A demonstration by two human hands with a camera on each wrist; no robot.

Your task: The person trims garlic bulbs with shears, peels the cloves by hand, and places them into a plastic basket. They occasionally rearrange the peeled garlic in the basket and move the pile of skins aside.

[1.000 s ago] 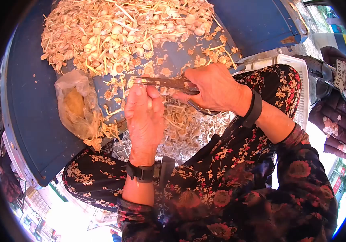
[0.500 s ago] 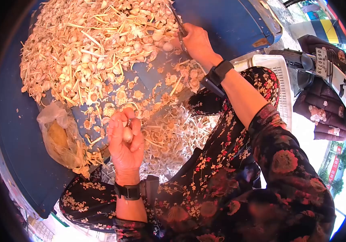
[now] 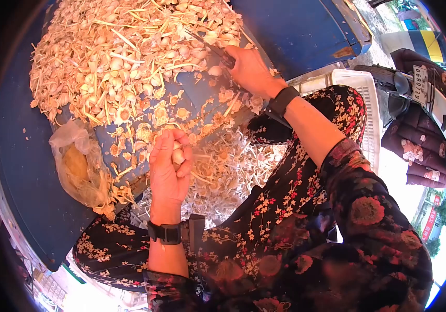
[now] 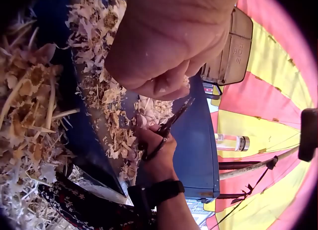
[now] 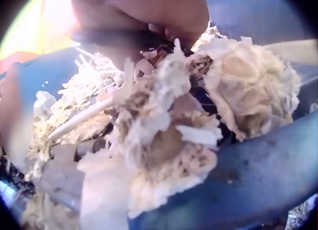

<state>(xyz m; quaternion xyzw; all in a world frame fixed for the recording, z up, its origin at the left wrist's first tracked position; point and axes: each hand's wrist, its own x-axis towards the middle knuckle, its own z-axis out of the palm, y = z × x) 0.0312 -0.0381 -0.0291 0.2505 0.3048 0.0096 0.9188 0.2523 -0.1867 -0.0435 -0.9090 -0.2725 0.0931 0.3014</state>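
Observation:
Curled fingers of the left hand (image 3: 171,166) hold a pale garlic bulb (image 3: 178,156), above the scraps at the near edge of the blue surface. Dark scissors (image 3: 210,46) lie in the grip of the right hand (image 3: 251,70), at the right edge of the garlic heap (image 3: 113,62), blades towards the heap. In the left wrist view the right hand (image 4: 158,148) grips the scissors (image 4: 171,120) by the handles, and the left hand (image 4: 169,46) fills the top. Garlic scraps (image 5: 164,140) largely cover the right wrist view.
A clear plastic bag (image 3: 80,166) with something yellow lies left on the blue surface (image 3: 25,171). Below its near edge, trimmings (image 3: 228,171) pile up between the person's legs. A white crate (image 3: 366,114) stands at the right, with a parked vehicle's plate (image 3: 419,83) beyond.
The right hand has moved with the scissors from beside the left hand to the heap's right edge. The left hand keeps the bulb, its fingers now closer around it. The head view has shifted.

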